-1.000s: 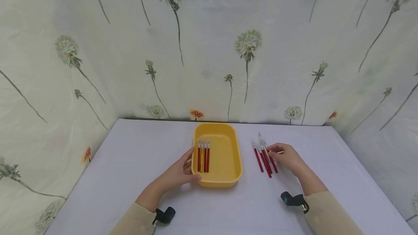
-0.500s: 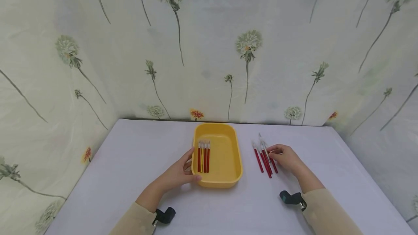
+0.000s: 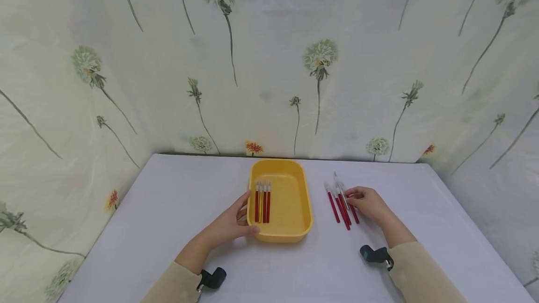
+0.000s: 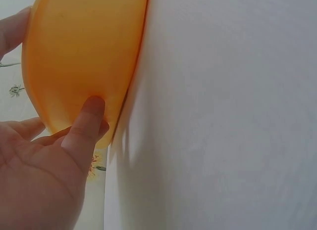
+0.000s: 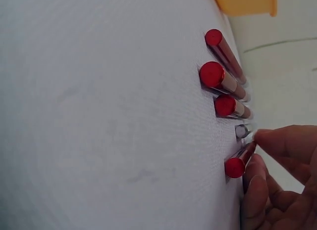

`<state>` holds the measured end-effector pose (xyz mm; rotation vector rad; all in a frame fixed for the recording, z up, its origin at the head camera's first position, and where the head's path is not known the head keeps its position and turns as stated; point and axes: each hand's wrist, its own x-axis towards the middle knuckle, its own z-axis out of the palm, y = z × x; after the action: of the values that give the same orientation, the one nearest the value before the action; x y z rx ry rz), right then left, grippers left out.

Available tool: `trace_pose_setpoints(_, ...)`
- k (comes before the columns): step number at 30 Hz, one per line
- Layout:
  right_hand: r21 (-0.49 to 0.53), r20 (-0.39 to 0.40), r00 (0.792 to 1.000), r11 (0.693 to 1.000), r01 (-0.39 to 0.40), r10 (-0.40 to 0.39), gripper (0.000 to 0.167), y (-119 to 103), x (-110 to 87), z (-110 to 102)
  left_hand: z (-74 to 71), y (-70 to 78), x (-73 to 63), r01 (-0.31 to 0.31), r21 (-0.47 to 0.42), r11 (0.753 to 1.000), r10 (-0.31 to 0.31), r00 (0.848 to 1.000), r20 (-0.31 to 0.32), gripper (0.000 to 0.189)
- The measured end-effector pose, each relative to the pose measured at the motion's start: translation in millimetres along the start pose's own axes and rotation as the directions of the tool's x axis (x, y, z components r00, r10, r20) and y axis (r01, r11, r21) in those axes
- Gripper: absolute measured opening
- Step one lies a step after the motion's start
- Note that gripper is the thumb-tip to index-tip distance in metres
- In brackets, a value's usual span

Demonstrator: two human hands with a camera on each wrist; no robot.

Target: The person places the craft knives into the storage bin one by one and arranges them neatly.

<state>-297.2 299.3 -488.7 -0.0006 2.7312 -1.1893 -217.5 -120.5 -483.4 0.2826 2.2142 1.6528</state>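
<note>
A yellow plastic tray [image 3: 290, 200] stands upright on the table in the head view. My left hand [image 3: 231, 219] grips its left side, fingers along the wall and thumb at the near corner. In the left wrist view, my fingertips press on the tray's outer wall [image 4: 84, 57]. Inside at the left lie several pens in a row, red ones and a yellow one [image 3: 260, 207]. Right of the tray lies a loose bunch of red pens [image 3: 333, 207]. My right hand [image 3: 368, 203] pinches a slim silver pen [image 3: 342, 197] there, its fingers partly covering a red pen [image 5: 235, 167].
The table has a white cover [image 3: 294, 275]. A floral cloth [image 3: 269, 60] hangs behind its far edge. A dark wrist camera [image 3: 375, 255] sits at the right cuff, and a similar one [image 3: 213, 277] at the left.
My right forearm has shifted slightly to the left, while the fingers stay at the pens. The left hand and the tray are unchanged.
</note>
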Motion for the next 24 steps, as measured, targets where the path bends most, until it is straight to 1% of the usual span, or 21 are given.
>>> trace_pose_setpoints(7,-0.017,-0.004,1.0,1.0,0.02,-0.02,0.026,0.6,1.6,-2.7,0.2,-0.2,0.3,0.009,0.009,1.0,-0.009,1.0,-0.005,0.11)
trace_pose_setpoints(10,-0.043,0.003,0.999,0.998,0.035,-0.035,0.026,0.5,2.4,-3.8,0.3,-0.3,0.4,0.007,0.005,1.0,-0.007,1.0,-0.005,0.11)
trace_pose_setpoints(14,-0.092,0.012,1.0,0.995,0.029,-0.028,0.028,-0.1,3.5,-4.7,0.4,-1.2,1.0,0.006,0.009,1.0,-0.006,1.0,-0.008,0.11)
trace_pose_setpoints(18,-0.118,0.019,1.0,0.993,0.018,-0.016,0.029,0.1,4.6,-5.8,0.5,-2.3,0.8,0.001,0.021,1.0,-0.001,1.0,-0.011,0.11)
trace_pose_setpoints(24,-0.1,0.025,1.0,0.995,-0.002,0.004,0.031,1.0,5.8,-8.1,0.4,-2.9,1.2,-0.003,0.029,1.0,0.004,1.0,-0.013,0.111)
